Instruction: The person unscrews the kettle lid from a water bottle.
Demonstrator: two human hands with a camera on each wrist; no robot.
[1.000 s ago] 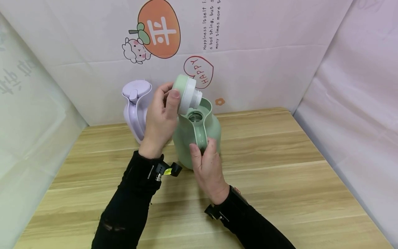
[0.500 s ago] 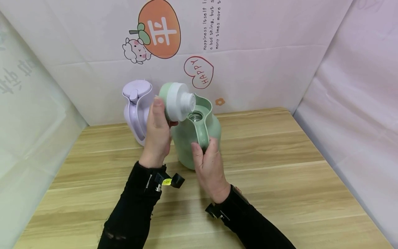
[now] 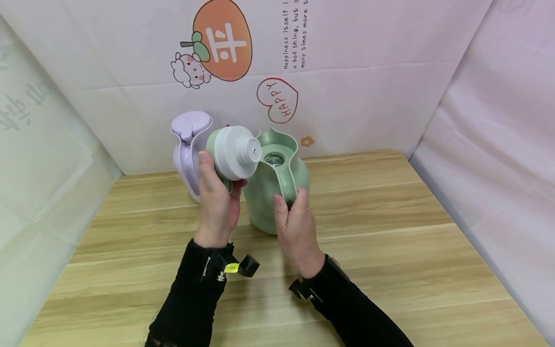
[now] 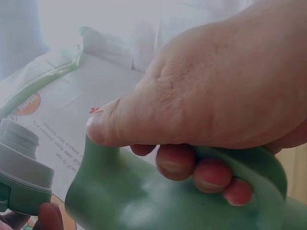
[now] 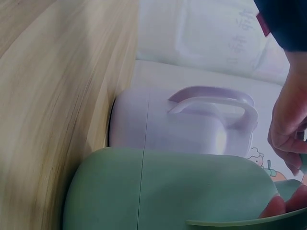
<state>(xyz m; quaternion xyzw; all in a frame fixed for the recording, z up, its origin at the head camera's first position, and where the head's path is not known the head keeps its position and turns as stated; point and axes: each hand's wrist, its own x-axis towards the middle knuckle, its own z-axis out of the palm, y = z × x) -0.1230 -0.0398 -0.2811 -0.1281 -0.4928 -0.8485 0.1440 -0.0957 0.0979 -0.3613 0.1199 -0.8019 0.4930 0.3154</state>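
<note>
In the head view my left hand (image 3: 217, 212) holds a green and white stopper lid (image 3: 234, 154), its narrow white neck facing right and toward me. A pale green insulated jug (image 3: 263, 207) stands just right of it, its round mouth uncovered. My right hand (image 3: 299, 233) grips the jug's handle, thumb lying along the left side. The left wrist view has that right hand (image 4: 216, 86) large over the jug (image 4: 134, 191), with the lid (image 4: 24, 167) apart from it at the left. In the right wrist view the left hand (image 5: 290, 115) is partly cut off.
A lavender jug (image 3: 186, 159), lid on, stands behind and left of the green one. Wooden tabletop (image 3: 390, 231) stretches to both sides and in front. Printed white cloth (image 3: 347, 106) closes off the back, with more cloth at either side.
My left hand has turned over and come down leftward, swinging the lid away from the jug's mouth until its underside faces me. The right hand keeps its grip; the jug has shifted slightly.
</note>
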